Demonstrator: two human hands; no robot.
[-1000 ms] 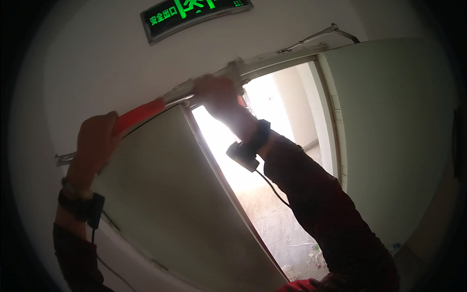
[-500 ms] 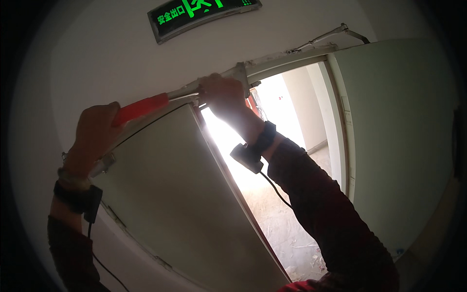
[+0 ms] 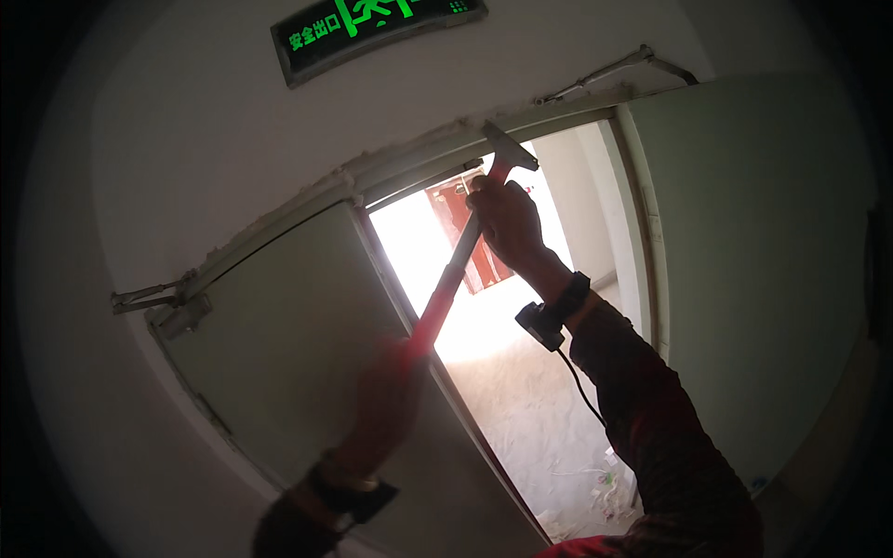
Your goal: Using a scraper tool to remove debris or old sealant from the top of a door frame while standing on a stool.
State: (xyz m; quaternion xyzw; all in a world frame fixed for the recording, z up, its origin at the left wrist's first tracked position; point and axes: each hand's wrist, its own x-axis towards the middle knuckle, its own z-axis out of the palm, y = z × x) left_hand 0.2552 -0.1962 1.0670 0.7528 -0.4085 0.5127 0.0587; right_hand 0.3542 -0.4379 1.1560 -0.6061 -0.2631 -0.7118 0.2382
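Hammer (image 3: 462,249) now steeper, two hands.

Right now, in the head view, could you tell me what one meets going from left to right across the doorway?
Door closer arm → left door leaf → left hand on the hammer's red grip → right hand on the hammer shaft → wrist strap → right door leaf.

Blown-out daylight through the doorway (image 3: 484,307), dim backlit interior, left hand (image 3: 386,395) motion-blurred, dark fisheye vignette bending edges
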